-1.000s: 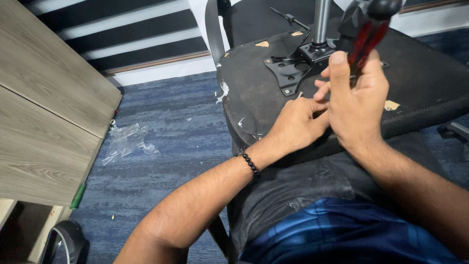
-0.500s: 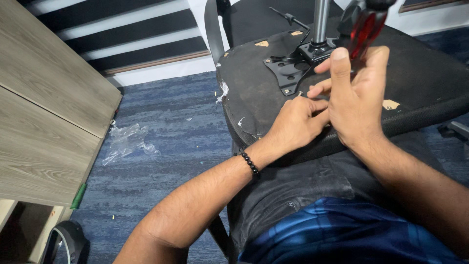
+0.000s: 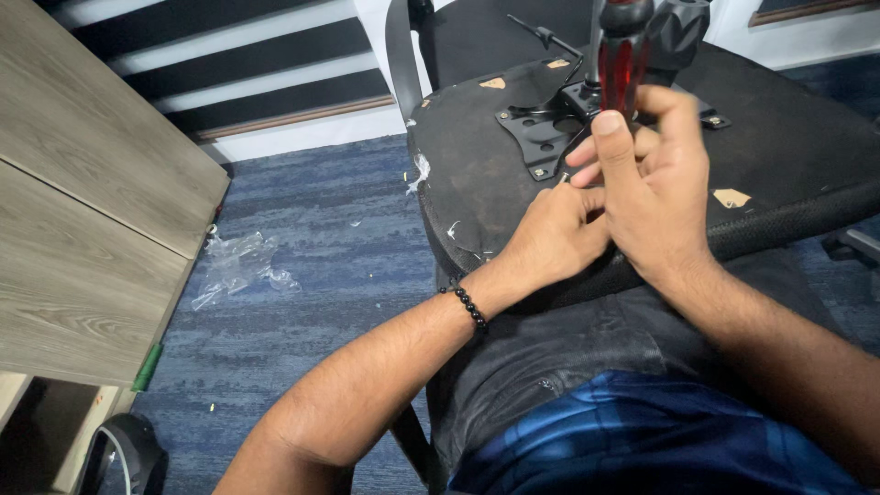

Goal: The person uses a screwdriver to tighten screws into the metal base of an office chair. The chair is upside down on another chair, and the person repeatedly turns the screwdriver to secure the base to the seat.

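Item: wooden desk panel (image 3: 82,211), pale grain, filling the far left edge of your view; a dark rounded object (image 3: 124,454) sits below it at the bottom corner.

Item: crumpled clear plastic wrap (image 3: 240,266), lying on the blue carpet (image 3: 312,302) just beside the desk.

Item: black bead bracelet (image 3: 469,307), on your left wrist.

Item: your left hand (image 3: 550,240), curled into a loose fist, knuckles up, resting on the near edge of the upturned chair seat (image 3: 477,174). Its fingertips pinch inward against your right hand; whether they have hold of something small cannot be told.

Item: black metal mounting plate (image 3: 541,133), bolted to the underside of the seat, just beyond both hands.

Item: red-handled screwdriver (image 3: 621,69), upright, black cap at the top, standing over the mounting plate at the top centre of your view.

Item: your right hand (image 3: 655,197), fingers closed round the lower part of the screwdriver handle, thumb pointing up along it, touching your left hand.

Item: tan torn patch (image 3: 731,197) on the seat fabric, to the right of your right hand.
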